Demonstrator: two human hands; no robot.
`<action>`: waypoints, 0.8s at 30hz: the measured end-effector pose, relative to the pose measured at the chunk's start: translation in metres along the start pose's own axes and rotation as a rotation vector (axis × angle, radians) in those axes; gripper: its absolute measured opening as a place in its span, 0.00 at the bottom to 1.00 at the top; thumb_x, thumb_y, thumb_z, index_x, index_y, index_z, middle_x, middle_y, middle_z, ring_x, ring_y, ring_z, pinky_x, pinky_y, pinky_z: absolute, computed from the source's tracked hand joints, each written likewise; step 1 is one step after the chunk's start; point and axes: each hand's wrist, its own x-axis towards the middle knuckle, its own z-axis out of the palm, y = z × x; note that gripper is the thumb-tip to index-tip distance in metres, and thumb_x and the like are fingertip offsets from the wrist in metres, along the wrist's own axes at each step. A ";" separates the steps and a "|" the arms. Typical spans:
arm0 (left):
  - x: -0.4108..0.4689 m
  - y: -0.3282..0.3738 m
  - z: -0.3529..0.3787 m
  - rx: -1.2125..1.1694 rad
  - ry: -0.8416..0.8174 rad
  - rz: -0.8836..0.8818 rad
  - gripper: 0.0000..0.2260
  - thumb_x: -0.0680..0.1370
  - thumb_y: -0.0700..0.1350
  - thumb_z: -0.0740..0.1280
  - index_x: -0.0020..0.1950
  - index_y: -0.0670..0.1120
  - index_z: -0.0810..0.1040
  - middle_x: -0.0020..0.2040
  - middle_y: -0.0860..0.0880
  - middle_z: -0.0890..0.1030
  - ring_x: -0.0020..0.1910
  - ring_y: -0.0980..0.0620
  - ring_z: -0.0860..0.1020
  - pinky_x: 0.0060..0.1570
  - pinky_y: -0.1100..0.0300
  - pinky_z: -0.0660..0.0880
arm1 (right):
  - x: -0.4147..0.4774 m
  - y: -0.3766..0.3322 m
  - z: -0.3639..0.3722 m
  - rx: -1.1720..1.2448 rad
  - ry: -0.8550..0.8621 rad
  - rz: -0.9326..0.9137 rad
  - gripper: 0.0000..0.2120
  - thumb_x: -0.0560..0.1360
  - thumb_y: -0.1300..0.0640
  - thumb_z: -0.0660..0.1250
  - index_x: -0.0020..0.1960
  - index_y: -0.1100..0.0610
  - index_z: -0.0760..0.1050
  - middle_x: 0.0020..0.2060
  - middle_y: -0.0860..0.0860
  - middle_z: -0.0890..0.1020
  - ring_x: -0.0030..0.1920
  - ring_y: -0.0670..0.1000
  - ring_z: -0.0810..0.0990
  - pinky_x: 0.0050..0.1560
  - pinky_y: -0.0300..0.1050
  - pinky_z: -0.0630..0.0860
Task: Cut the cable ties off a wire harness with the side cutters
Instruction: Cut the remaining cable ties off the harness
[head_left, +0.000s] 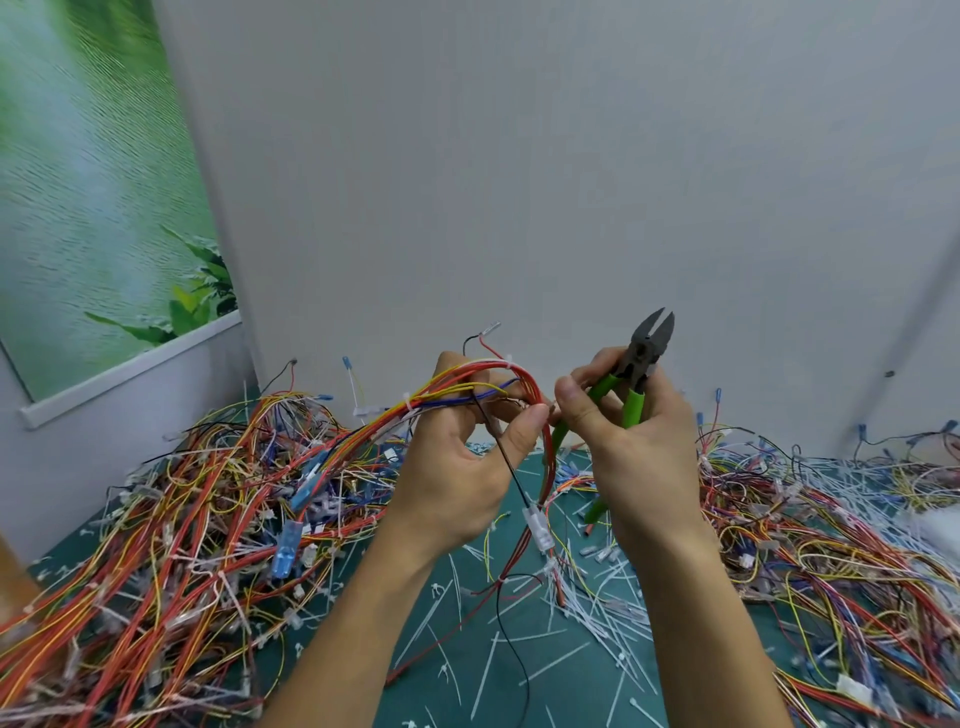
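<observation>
Both over the middle of the mat (561, 696), left hand (457, 467) grips the wire harness (452, 387), right hand (639, 457) grips open-bladed side cutters (644, 353) that could nick wires under the snug cable tie (510, 362)

Multicoloured harness (467, 379) (red, yellow, orange, blue wires) is held raised in left hand (457, 467). It is bent over the fingers, with one end trailed left and the other hung down to a white connector (537, 527). A white tie (408, 402) is seen wrapped round the bundle just left of the hand. Grey-headed, green-handled cutters (636, 374) are gripped in right hand (623, 441), jaws pointed up, slightly parted.
</observation>
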 end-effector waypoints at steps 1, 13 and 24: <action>0.000 0.000 0.001 -0.003 -0.001 0.011 0.09 0.78 0.50 0.73 0.54 0.55 0.74 0.47 0.53 0.84 0.49 0.47 0.83 0.50 0.50 0.80 | 0.000 0.001 0.000 0.013 0.016 0.005 0.11 0.77 0.69 0.72 0.47 0.54 0.76 0.37 0.46 0.82 0.39 0.46 0.83 0.44 0.38 0.81; 0.000 -0.010 0.005 -0.155 -0.005 -0.108 0.09 0.78 0.45 0.74 0.50 0.50 0.73 0.40 0.46 0.84 0.37 0.45 0.84 0.41 0.49 0.81 | 0.008 0.010 0.005 0.500 0.069 0.468 0.11 0.79 0.67 0.68 0.47 0.53 0.70 0.37 0.52 0.76 0.35 0.50 0.78 0.36 0.51 0.81; 0.012 -0.002 -0.021 -0.175 0.104 -0.041 0.11 0.78 0.35 0.72 0.51 0.42 0.69 0.40 0.40 0.82 0.35 0.43 0.83 0.40 0.54 0.81 | 0.014 -0.003 -0.026 0.854 -0.004 0.552 0.14 0.68 0.57 0.74 0.44 0.53 0.68 0.38 0.53 0.70 0.42 0.53 0.72 0.54 0.74 0.76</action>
